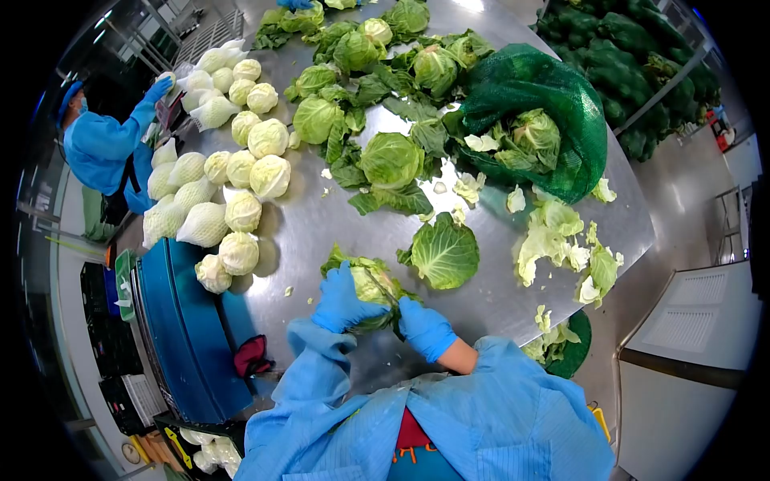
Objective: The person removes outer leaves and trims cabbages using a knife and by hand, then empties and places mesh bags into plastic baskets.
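Observation:
A cabbage (370, 280) with loose green outer leaves is at the near edge of the steel table, between my two hands. My left hand (343, 301), in a blue glove, is closed around its left side. My right hand (425, 329), also gloved, is closed at its right side. From the right fingers a thin, dark strip, which looks like a knife blade (380, 289), crosses the cabbage; its handle is hidden. Just beyond my hands lies a loose green cabbage leaf (446, 252).
Untrimmed cabbages (391, 160) and a green mesh sack (581, 104) cover the far side. Trimmed pale cabbages (269, 176) and several in white foam nets (204, 224) line the left, near a blue crate (188, 321). Leaf scraps (553, 232) lie right. A co-worker (104, 148) stands far left.

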`<action>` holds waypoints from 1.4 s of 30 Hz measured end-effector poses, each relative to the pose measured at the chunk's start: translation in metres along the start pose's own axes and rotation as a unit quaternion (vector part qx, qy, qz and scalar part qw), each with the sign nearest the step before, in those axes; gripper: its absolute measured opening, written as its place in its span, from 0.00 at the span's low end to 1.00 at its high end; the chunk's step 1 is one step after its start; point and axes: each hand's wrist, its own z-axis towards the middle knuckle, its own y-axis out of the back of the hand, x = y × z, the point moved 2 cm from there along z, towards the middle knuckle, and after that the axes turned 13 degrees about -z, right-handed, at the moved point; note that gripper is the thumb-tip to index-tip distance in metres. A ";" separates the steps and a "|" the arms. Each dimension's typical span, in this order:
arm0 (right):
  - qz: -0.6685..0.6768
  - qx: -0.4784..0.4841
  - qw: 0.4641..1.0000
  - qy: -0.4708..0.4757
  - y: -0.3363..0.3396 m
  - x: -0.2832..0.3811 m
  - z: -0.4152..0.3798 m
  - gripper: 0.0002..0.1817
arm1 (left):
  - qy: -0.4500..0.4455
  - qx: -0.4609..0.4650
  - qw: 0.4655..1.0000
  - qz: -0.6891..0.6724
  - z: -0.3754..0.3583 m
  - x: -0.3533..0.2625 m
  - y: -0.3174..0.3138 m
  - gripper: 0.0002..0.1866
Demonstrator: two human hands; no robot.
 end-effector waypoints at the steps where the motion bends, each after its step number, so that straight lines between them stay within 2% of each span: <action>1: 0.004 0.018 1.000 0.002 0.005 -0.001 0.003 0.12 | 0.000 -0.007 1.000 -0.005 0.002 0.004 -0.004 0.66; 5: 0.046 0.068 0.996 0.026 0.017 -0.009 0.021 0.13 | 0.021 -0.039 0.999 0.024 -0.003 -0.011 -0.004 0.64; 7: 0.038 0.104 0.994 0.013 0.011 -0.012 0.034 0.13 | 0.011 -0.031 0.999 0.014 0.001 -0.007 0.000 0.58; 8: 0.037 0.082 0.996 0.001 -0.012 -0.017 0.037 0.12 | 0.008 -0.027 1.000 0.010 -0.001 -0.005 0.000 0.55; 9: 0.035 0.059 0.998 -0.009 -0.047 -0.028 0.046 0.12 | -0.027 -0.039 0.999 0.025 -0.006 -0.002 -0.007 0.58; 11: 0.038 0.037 0.999 -0.004 -0.062 -0.034 0.065 0.13 | -0.102 -0.073 0.990 0.063 -0.017 0.009 -0.014 0.64; 13: 0.043 0.072 0.996 0.026 -0.056 -0.049 0.069 0.13 | -0.096 -0.063 0.991 -0.065 -0.030 0.019 -0.006 0.64; 14: 0.078 0.015 0.997 0.021 -0.056 -0.056 0.067 0.12 | -0.101 -0.057 0.981 -0.153 -0.037 0.032 0.000 0.65; 15: 0.188 0.081 0.978 -0.025 -0.029 -0.054 0.060 0.12 | -0.109 -0.057 0.962 -0.243 -0.041 0.043 0.005 0.65; 17: 0.367 0.170 0.897 -0.176 0.009 -0.051 0.044 0.09 | -0.106 -0.046 0.940 -0.322 -0.059 0.070 0.014 0.65; 18: 0.346 0.109 0.916 -0.173 0.020 -0.048 0.036 0.09 | -0.106 -0.042 0.926 -0.361 -0.067 0.079 0.018 0.65; 20: 0.302 -0.010 0.938 -0.169 0.034 -0.042 0.015 0.13 | -0.076 -0.101 0.909 -0.397 -0.085 0.081 0.018 0.64; 22: 0.204 -0.061 0.977 0.004 0.049 -0.018 0.023 0.19 | -0.041 -0.165 0.896 -0.411 -0.089 0.088 0.009 0.63; 24: 0.056 -0.106 0.979 0.163 0.059 0.014 0.039 0.27 | -0.035 -0.170 0.895 -0.412 -0.086 0.088 0.006 0.63; 26: -0.129 -0.144 0.956 0.223 0.020 0.012 0.069 0.28 | -0.043 -0.156 0.891 -0.423 -0.082 0.084 0.003 0.63; 27: -0.213 -0.170 0.925 0.266 0.000 0.024 0.091 0.29 | -0.050 -0.154 0.886 -0.434 -0.079 0.090 0.001 0.62; 28: -0.191 -0.107 0.936 0.276 -0.005 0.009 0.106 0.29 | -0.070 -0.134 0.924 -0.350 -0.070 0.106 -0.001 0.61; 29: -0.155 -0.089 0.951 0.254 -0.008 0.002 0.119 0.29 | -0.042 -0.175 0.921 -0.347 -0.080 0.093 -0.002 0.59; 30: -0.167 -0.097 0.958 0.211 0.011 0.010 0.122 0.28 | -0.074 -0.155 0.934 -0.314 -0.079 0.086 0.008 0.58; 31: -0.088 -0.057 0.978 0.183 -0.001 -0.019 0.137 0.30 | -0.069 -0.160 0.938 -0.298 -0.083 0.079 0.015 0.58; 32: -0.141 -0.096 0.973 0.156 0.017 -0.023 0.133 0.28 | -0.048 -0.154 0.932 -0.324 -0.087 0.075 0.021 0.58; 33: -0.156 -0.118 0.972 0.130 0.016 -0.050 0.133 0.27 | -0.036 -0.136 0.924 -0.356 -0.086 0.074 0.024 0.58; 34: -0.100 -0.102 0.986 0.087 0.000 -0.100 0.137 0.26 | -0.042 -0.139 0.927 -0.345 -0.076 0.088 0.018 0.59; 35: -0.234 -0.084 0.969 0.004 0.016 -0.109 0.121 0.26 | -0.049 -0.138 0.932 -0.332 -0.068 0.102 0.014 0.60; 36: -0.311 -0.113 0.944 0.004 0.015 -0.140 0.107 0.26 | -0.054 -0.144 0.927 -0.343 -0.063 0.100 0.012 0.60; 37: -0.284 -0.081 0.954 -0.046 0.030 -0.150 0.087 0.26 | -0.059 -0.143 0.922 -0.354 -0.059 0.097 0.009 0.60; 38: -0.313 -0.177 0.933 -0.019 -0.001 -0.226 0.078 0.26 | -0.064 -0.138 0.919 -0.364 -0.053 0.091 0.004 0.61; 39: -0.242 -0.050 0.966 -0.073 0.049 -0.175 0.040 0.32 | -0.076 -0.150 0.921 -0.352 -0.044 0.087 -0.002 0.61; 40: -0.524 -0.054 0.850 0.022 0.003 -0.263 0.026 0.28 | -0.088 -0.160 0.922 -0.341 -0.033 0.082 -0.012 0.61; 41: -0.397 -0.135 0.906 -0.056 0.051 -0.196 -0.013 0.28 | -0.102 -0.168 0.923 -0.331 -0.024 0.076 -0.021 0.61; 42: -0.338 -0.146 0.928 -0.061 0.045 -0.221 -0.041 0.28 | -0.104 -0.162 0.921 -0.338 -0.019 0.066 -0.026 0.61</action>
